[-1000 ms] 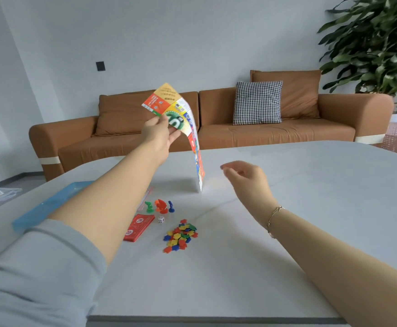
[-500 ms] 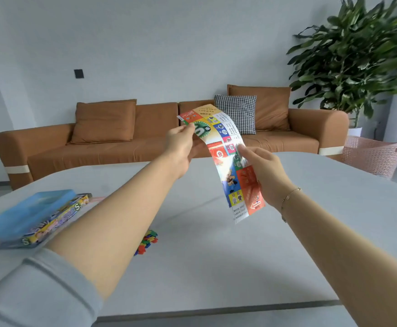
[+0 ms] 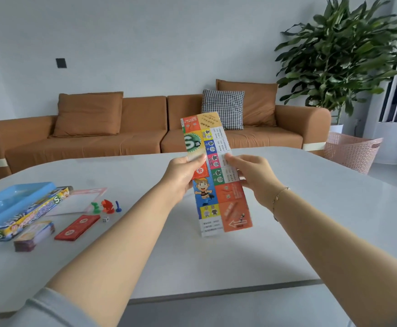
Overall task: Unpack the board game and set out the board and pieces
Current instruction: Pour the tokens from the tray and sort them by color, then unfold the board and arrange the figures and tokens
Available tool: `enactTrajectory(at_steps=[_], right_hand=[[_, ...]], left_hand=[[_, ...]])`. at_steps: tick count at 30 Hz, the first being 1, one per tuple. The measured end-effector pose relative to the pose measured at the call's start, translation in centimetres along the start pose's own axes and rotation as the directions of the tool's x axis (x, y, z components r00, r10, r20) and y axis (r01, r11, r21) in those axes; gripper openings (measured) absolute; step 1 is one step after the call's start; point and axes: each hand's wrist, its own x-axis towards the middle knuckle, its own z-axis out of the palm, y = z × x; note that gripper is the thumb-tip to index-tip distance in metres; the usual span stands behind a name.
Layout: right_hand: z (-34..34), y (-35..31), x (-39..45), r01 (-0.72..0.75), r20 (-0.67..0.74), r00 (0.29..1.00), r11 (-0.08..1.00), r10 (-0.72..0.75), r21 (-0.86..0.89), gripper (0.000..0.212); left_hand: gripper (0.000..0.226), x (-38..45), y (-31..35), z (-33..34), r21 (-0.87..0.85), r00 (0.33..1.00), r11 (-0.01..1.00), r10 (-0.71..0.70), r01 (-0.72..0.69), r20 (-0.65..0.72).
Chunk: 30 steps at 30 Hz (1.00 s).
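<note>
A folded, colourful paper game board (image 3: 212, 185) hangs upright above the white table (image 3: 310, 208). My left hand (image 3: 183, 177) pinches its left edge and my right hand (image 3: 254, 175) pinches its right edge, both near the board's middle. To the left on the table lie the blue game box (image 3: 11, 204), its printed lid (image 3: 32, 213), a pink-edged sheet (image 3: 79, 201), green, red and blue pawns (image 3: 106, 206), a white die (image 3: 105, 218), a red card stack (image 3: 77, 227) and a stack of paper money (image 3: 33, 236).
A brown sofa (image 3: 112, 138) with a checked cushion (image 3: 223, 108) stands behind the table. A large potted plant (image 3: 343, 57) and a pink basket (image 3: 351, 151) are at the right. The table's near edge (image 3: 216, 293) runs below my forearms.
My right hand came up and took the board's right edge. My left hand slid down from the top corner to the left edge. The board now hangs straighter, and my view turned and dropped.
</note>
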Motion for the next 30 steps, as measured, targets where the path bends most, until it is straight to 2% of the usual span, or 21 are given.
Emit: enactTrajectory(at_steps=[2, 4, 8, 10, 12, 14, 16, 18, 21, 24, 30], right_hand=[[-0.6, 0.0, 0.2, -0.067, 0.109, 0.992, 0.996, 0.06, 0.056, 0.024], [-1.0, 0.3, 0.3, -0.102, 0.192, 0.977, 0.994, 0.092, 0.045, 0.02], [-0.7, 0.9, 0.2, -0.101, 0.164, 0.981, 0.995, 0.103, -0.024, 0.018], [-0.1, 1.0, 0.1, -0.106, 0.153, 0.982, 0.994, 0.106, -0.007, 0.021], [0.3, 1.0, 0.1, -0.117, 0.128, 0.985, 0.993, 0.114, 0.018, 0.023], [0.5, 1.0, 0.2, -0.124, 0.091, 0.989, 0.992, 0.12, 0.036, 0.021], [0.7, 1.2, 0.2, -0.125, 0.073, 0.99, 0.991, 0.121, 0.049, 0.02], [0.8, 1.3, 0.3, -0.129, 0.068, 0.99, 0.988, 0.124, 0.083, 0.021], [1.0, 1.6, 0.4, -0.128, 0.057, 0.991, 0.981, 0.121, 0.146, 0.033], [1.1, 2.1, 0.4, -0.106, 0.037, 0.994, 0.984, 0.102, 0.14, 0.039], [1.0, 2.5, 0.7, -0.097, -0.019, 0.995, 0.991, 0.099, 0.089, 0.035]], left_hand=[[0.021, 0.0, -0.3, -0.3, 0.027, 0.999, 0.999, -0.042, 0.041, 0.019], [0.023, 0.0, -0.6, -0.7, 0.06, 0.996, 0.994, -0.086, 0.087, -0.029], [0.029, 0.1, -1.6, -1.2, 0.057, 0.971, 0.98, -0.181, 0.192, -0.157], [0.036, 0.4, -2.4, -1.3, 0.109, 0.965, 0.979, -0.142, 0.169, -0.22], [0.044, 0.6, -2.5, -1.4, 0.279, 0.966, 0.955, -0.021, 0.095, -0.258], [0.035, 0.6, -2.1, -1.2, 0.471, 0.976, 0.882, 0.092, 0.011, -0.196], [0.023, 0.4, -1.7, -0.8, 0.529, 0.993, 0.848, 0.08, -0.023, -0.086], [0.029, 0.0, -1.5, -0.2, 0.445, 0.999, 0.895, -0.044, 0.041, -0.002], [0.034, -0.5, -1.5, 0.5, 0.231, 0.98, 0.958, -0.188, 0.169, 0.06], [0.047, -0.8, -1.5, 0.3, 0.058, 0.946, 0.958, -0.288, 0.282, 0.148], [0.072, -1.1, -1.0, -0.2, 0.085, 0.904, 0.932, -0.361, 0.351, 0.229]])
